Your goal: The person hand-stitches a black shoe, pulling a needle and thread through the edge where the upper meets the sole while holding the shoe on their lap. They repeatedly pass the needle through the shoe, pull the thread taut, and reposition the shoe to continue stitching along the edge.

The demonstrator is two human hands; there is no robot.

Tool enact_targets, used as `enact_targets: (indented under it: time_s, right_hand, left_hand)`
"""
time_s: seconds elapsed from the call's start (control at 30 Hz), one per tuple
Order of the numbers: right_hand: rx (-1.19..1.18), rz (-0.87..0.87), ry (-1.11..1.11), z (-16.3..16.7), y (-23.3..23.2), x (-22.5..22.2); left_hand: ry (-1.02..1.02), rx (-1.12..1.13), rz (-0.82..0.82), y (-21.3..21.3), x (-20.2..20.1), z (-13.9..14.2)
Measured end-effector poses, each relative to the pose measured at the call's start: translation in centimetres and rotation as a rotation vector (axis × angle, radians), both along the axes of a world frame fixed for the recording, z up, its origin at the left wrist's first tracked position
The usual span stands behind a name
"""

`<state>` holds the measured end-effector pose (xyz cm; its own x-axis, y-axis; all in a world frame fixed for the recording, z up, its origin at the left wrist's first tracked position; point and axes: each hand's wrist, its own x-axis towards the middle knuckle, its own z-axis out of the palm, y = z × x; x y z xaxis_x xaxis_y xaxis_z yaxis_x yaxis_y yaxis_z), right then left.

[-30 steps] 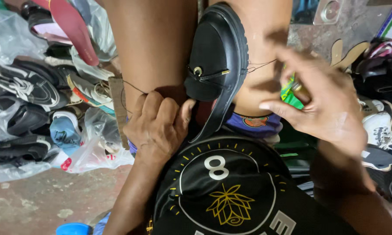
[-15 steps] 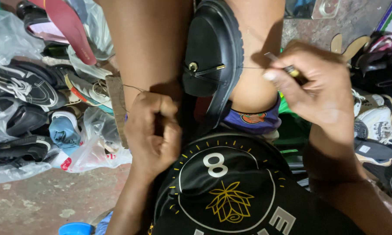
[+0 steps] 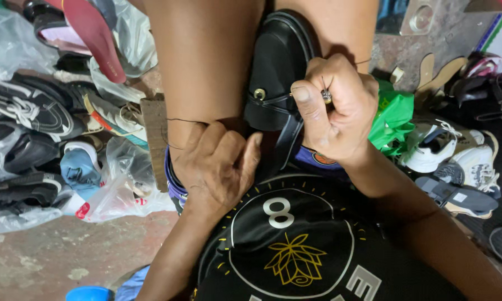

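Right hand (image 3: 332, 114) closed tight around a small metal-tipped tool (image 3: 326, 96), most likely an awl or needle, tip pinched between thumb and forefinger and pressed against the side of the black shoe (image 3: 276, 72). Just left of that fist, the shoe itself, clamped upright between the bare knees, toe end up and away, strap and round brass stud (image 3: 259, 94) facing the fist. Lower and further left, left hand (image 3: 217, 167) curled shut against the thigh, seemingly pinching a thin dark thread (image 3: 178, 120) that runs off along the skin; the exact grip hidden under the folded fingers. To do the stitch well, by the look of it: keep the knees squeezed so the shoe cannot twist, drive the point straight through at the seam rather than at a slant, hold the thread taut with the other hand, keep fingertips out of the point's path. Shoe glossy black, smooth, rounded at the toe, with a thick dark sole edge and a narrow strap hanging loose below the stud. Past the right fist, a crumpled green bag (image 3: 393, 117) and white sneakers (image 3: 435, 153) on the ground. Beyond the left hand, a small wooden block (image 3: 155, 134) and a heap of worn shoes (image 3: 33, 117) in clear plastic bags.
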<state>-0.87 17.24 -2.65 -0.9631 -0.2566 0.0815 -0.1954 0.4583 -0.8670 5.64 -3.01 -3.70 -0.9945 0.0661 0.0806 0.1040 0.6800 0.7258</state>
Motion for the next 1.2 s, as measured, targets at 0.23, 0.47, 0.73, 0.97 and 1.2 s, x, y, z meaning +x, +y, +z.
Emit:
enact_targets:
  time_s: [0.23,0.47,0.73,0.97,1.2]
  right_hand:
    - [0.090,0.007,0.091,-0.4,-1.2,-0.6]
    - [-0.527,-0.138,-0.258,-1.1,3.2,-1.1]
    - [-0.177,-0.186,-0.153,2.1,8.4,-1.3]
    - [0.126,0.142,-0.160,2.8,7.6,-0.8]
    - [0.199,0.140,-0.145,3.7,6.5,-0.4]
  left_hand:
    - [-0.038,0.159,-0.048,-1.3,0.1,0.4]
    - [-0.326,0.275,0.069,-0.4,0.2,3.4]
    - [-0.454,0.489,-0.024,1.8,-0.6,3.7]
    - [-0.950,0.880,0.153,3.7,-1.5,2.9]
    - [-0.707,0.848,0.025,3.6,-1.6,2.5]
